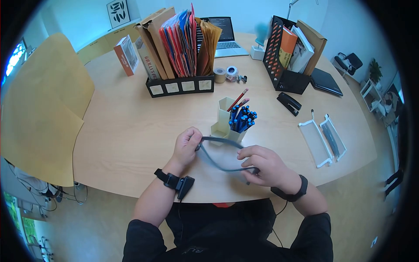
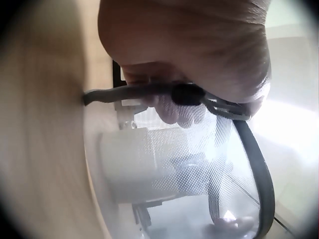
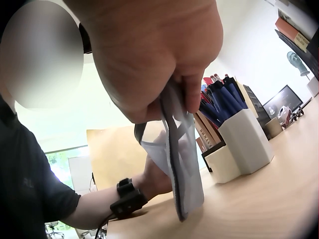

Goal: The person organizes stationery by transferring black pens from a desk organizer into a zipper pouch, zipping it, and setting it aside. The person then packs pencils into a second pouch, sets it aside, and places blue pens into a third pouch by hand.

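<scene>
A see-through mesh pouch with a dark grey edge is held between both hands above the table's front edge, its mouth spread apart. The left hand pinches one end of the edge, by the zipper end seen in the left wrist view. Thumb and fingers of the right hand grip the other end; in the right wrist view this hand holds the pouch from above. Just behind the pouch stands a cream pen holder with blue-capped pens and red pencils.
Two white-edged mesh pouches lie at the right, below a black stapler. A file rack, tape rolls, a laptop and a black book holder stand farther back. Brown paper covers the left side.
</scene>
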